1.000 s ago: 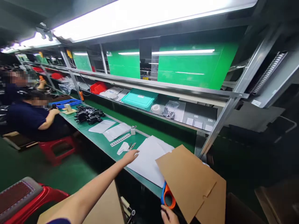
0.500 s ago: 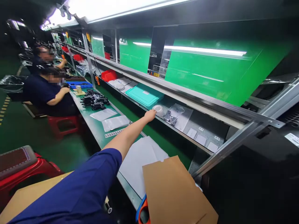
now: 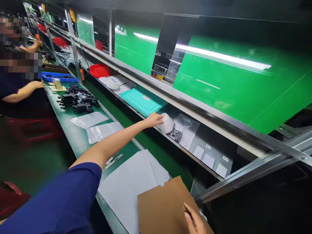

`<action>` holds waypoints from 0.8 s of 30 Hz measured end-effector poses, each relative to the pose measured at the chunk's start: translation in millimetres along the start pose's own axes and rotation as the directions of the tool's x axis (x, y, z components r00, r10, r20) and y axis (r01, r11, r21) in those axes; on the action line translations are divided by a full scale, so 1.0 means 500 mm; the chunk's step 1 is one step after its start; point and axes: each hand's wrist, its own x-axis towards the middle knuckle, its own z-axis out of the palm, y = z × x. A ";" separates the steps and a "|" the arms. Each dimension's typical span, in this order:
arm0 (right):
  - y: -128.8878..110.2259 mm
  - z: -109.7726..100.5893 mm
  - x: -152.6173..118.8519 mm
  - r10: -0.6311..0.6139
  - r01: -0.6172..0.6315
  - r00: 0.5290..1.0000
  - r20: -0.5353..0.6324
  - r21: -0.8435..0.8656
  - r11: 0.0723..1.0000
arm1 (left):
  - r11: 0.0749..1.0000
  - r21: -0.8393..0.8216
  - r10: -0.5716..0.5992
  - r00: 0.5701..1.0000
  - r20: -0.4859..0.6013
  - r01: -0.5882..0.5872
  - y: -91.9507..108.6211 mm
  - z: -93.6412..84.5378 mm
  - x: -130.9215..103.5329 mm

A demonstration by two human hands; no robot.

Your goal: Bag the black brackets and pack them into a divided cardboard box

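My left hand [image 3: 154, 120] reaches out to the shelf, its fingers closed on the near side of a white roll [image 3: 166, 123], which is tipped up on its edge. Just right of the roll lies a clear bag of small dark parts [image 3: 175, 134]. A teal plastic lid or folder [image 3: 143, 100] rests on the shelf to its left. Low in the view, my right hand [image 3: 195, 221] is over the brown cardboard [image 3: 163, 208], thumb and finger slightly apart; the picture edge cuts off the rest of it.
White sheets [image 3: 136, 175] lie on the bench [image 3: 107, 208] beneath the cardboard. Farther along are plastic bags [image 3: 102, 131], black parts [image 3: 78, 99] and a blue tray [image 3: 59, 77]. Two co-workers sit at left. A metal post [image 3: 255, 165] slants across the right, near small white cards [image 3: 209, 160].
My left hand has gripped the roll and tipped it up from lying flat. My right hand has come into view over the cardboard. The view has turned right and down.
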 end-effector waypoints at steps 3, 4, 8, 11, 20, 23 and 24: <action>-0.132 0.027 0.085 -0.043 0.021 0.997 0.059 0.328 0.944 | 0.974 -0.225 0.027 0.984 0.177 0.014 0.022 -0.024 -0.077; -0.179 0.046 0.116 -0.055 0.011 0.995 0.086 0.445 0.896 | 0.956 -0.291 0.034 0.969 0.243 0.040 0.029 -0.024 -0.105; -0.317 0.138 0.207 -0.096 -0.278 0.917 0.388 0.790 0.546 | 0.875 -0.445 0.035 0.892 0.450 0.191 0.051 -0.004 -0.191; -0.348 0.161 0.213 -0.175 -0.276 0.920 0.350 0.897 0.345 | 0.836 -0.462 0.007 0.838 0.546 0.295 0.046 0.007 -0.216; -0.372 0.150 0.185 -0.053 -0.202 0.965 0.255 0.860 0.469 | 0.825 -0.384 -0.072 0.752 0.656 0.414 -0.024 0.022 -0.206; -0.379 0.163 0.204 0.169 -0.220 0.972 0.164 0.889 0.402 | 0.843 -0.363 -0.039 0.719 0.694 0.396 -0.033 0.042 -0.210; -0.374 0.163 0.207 0.206 -0.222 0.967 0.153 0.901 0.373 | 0.854 -0.357 -0.027 0.718 0.695 0.379 -0.037 0.046 -0.213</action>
